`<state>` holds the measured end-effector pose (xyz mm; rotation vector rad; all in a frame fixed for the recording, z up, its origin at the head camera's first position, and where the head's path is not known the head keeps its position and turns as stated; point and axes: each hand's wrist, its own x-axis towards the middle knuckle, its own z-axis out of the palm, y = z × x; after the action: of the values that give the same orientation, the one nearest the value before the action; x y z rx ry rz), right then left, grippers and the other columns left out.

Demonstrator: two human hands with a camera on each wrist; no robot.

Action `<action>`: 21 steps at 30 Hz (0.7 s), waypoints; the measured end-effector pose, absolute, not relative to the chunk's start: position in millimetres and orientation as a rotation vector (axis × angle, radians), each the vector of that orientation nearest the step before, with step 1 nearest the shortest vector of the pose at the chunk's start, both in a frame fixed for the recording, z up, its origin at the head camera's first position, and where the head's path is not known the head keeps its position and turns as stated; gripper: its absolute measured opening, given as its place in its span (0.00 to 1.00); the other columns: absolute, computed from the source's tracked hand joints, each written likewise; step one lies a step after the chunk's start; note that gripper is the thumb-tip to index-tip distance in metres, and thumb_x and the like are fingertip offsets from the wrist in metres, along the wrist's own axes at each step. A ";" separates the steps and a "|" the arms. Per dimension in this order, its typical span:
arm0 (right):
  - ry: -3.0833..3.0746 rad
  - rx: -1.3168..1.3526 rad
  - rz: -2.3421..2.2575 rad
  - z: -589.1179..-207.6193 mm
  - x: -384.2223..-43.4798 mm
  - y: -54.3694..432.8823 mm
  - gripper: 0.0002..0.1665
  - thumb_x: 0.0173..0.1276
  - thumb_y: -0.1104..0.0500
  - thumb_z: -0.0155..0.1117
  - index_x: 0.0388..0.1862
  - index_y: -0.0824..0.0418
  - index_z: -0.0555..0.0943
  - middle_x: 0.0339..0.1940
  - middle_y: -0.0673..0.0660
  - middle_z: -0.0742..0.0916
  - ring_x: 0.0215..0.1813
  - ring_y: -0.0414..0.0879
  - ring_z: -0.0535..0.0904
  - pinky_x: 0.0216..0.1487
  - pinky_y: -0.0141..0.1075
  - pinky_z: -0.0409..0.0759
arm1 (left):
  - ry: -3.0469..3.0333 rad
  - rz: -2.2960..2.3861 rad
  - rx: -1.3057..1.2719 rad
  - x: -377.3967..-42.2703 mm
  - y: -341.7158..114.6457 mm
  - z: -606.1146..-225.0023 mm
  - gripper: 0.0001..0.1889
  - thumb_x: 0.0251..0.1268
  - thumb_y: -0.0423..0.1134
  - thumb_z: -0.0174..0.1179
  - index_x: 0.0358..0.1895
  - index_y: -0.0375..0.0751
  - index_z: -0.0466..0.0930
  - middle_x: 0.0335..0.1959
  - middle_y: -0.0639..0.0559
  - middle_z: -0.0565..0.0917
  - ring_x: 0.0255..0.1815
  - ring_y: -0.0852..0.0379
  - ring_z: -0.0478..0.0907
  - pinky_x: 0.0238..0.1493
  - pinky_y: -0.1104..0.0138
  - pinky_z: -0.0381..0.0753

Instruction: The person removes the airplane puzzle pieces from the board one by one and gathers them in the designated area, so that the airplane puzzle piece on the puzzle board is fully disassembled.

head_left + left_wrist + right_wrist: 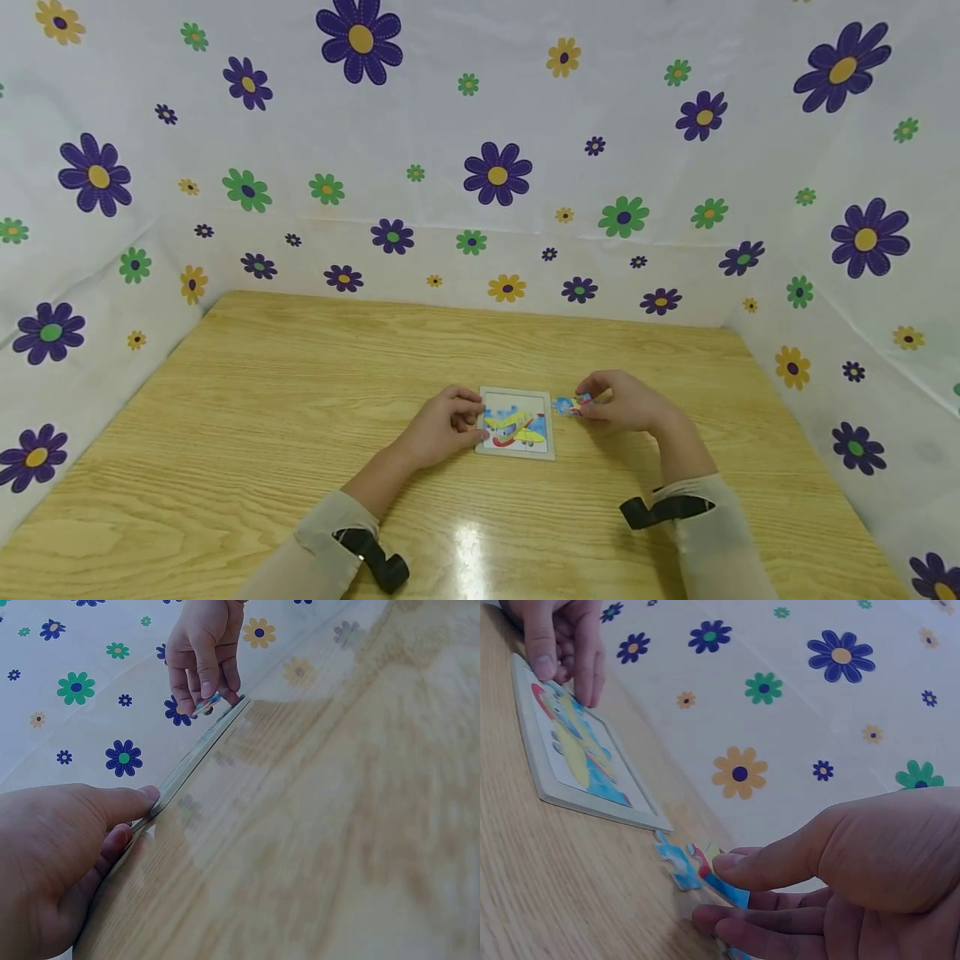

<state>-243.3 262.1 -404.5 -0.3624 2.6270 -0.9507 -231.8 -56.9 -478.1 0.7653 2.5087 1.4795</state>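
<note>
A square jigsaw puzzle board [515, 423] with a pale frame lies flat on the table, showing a yellow airplane on blue sky. My left hand [442, 427] holds its left edge; in the left wrist view the thumb [139, 802] lies along that edge. Just right of the board, my right hand [626, 402] pinches a puzzle piece [724, 879] in red, yellow and blue. A pale blue piece [678, 864] shows beside it, near the board's corner. Another bit of blue [739, 954] peeks out below the right fingers, mostly hidden.
The wood-grain table [337, 358] stretches around the board on every side. White cloth walls [427, 125] printed with purple, green and orange flowers stand at the back, left and right. Black straps [667, 508] circle both sleeves.
</note>
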 end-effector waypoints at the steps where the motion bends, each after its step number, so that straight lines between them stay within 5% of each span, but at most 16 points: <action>1: 2.626 -0.362 -0.948 -403.7 -243.2 264.5 0.14 0.68 0.62 0.67 0.50 0.67 0.80 0.46 0.62 0.83 0.47 0.50 0.80 0.51 0.43 0.80 | 2.509 1.478 0.766 -231.7 -56.9 -478.1 0.19 0.63 0.35 0.69 0.55 0.32 0.83 0.56 0.47 0.76 0.40 0.60 0.75 0.40 0.72 0.79; 21: 2.415 -0.167 -1.098 -400.6 -237.6 309.4 0.18 0.70 0.65 0.64 0.52 0.77 0.75 0.39 0.63 0.85 0.36 0.47 0.86 0.42 0.41 0.87 | 2.505 1.489 0.738 -231.7 -55.7 -478.9 0.18 0.63 0.34 0.69 0.55 0.33 0.83 0.56 0.48 0.76 0.40 0.60 0.75 0.40 0.73 0.79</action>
<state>-237.6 309.4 -400.6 -0.1667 2.4148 -1.0980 -231.7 -55.7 -478.9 0.7383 2.5053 1.4887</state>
